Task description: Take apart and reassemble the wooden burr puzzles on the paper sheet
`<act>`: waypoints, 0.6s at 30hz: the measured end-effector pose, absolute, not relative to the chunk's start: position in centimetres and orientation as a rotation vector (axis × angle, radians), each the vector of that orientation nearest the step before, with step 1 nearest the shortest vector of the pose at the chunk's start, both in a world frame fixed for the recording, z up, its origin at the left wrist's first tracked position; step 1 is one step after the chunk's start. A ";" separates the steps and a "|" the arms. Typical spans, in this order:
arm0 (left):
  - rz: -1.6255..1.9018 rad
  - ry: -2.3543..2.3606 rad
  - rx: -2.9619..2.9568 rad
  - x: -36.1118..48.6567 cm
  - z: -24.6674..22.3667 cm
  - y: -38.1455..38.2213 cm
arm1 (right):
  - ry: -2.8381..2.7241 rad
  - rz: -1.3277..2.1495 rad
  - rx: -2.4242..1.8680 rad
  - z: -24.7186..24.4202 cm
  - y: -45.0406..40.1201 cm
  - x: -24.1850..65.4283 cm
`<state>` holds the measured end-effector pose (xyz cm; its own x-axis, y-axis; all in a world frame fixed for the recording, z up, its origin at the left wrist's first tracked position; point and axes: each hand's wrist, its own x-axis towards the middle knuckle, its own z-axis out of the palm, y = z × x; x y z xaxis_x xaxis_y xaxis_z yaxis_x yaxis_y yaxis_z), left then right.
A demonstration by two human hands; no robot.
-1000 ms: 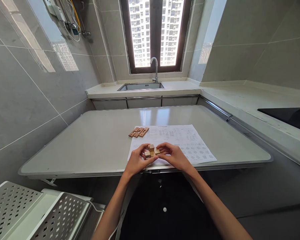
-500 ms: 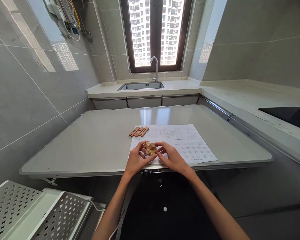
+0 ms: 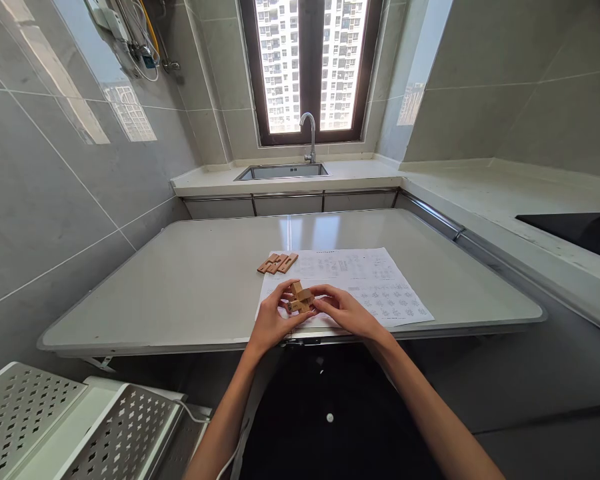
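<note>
Between my two hands is a small wooden burr puzzle (image 3: 300,298), made of interlocking light-brown pieces and held just above the near edge of the table. My left hand (image 3: 274,318) grips its left side, thumb below and fingers behind. My right hand (image 3: 343,309) pinches its right side with thumb and fingertips. Part of the puzzle is hidden by my fingers. Beyond it, several flat wooden pieces with cut-outs (image 3: 278,263) lie side by side at the corner of a printed sheet (image 3: 375,280) that carries rows of small diagrams.
The white folding table (image 3: 180,287) spans the space before me. A counter with a sink (image 3: 283,172) and faucet (image 3: 312,137) stands behind it under the window. White perforated racks (image 3: 125,427) are at lower left. A counter (image 3: 480,187) runs along the right.
The puzzle's pieces sit at a slightly different angle between my fingers. My right hand's fingers have shifted a little on it. The flat pieces and sheet stay put.
</note>
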<state>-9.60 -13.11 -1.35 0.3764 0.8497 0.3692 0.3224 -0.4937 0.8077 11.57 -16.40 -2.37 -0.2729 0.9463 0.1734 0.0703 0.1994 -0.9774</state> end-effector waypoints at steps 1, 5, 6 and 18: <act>1.062 1.001 1.994 -9.6 -1.4 -13.1 | -1.539 1.227 -0.980 -2.6 -16.2 11.7; 1.046 0.983 1.954 -9.6 -1.8 -13.0 | -1.440 1.277 -0.926 -3.4 -15.7 11.9; 1.043 0.980 1.951 -9.6 -1.9 -13.0 | -1.424 1.280 -0.925 -3.5 -15.7 11.9; 1.017 0.852 1.878 -10.0 -2.7 -12.2 | -1.362 1.134 -1.051 -1.8 -16.9 10.7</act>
<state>-10.02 -12.24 -2.71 0.4454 0.8341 0.3253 0.1741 -0.4371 0.8824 10.69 -16.94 -1.83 -0.0879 0.9814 0.1704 0.0096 0.1719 -0.9851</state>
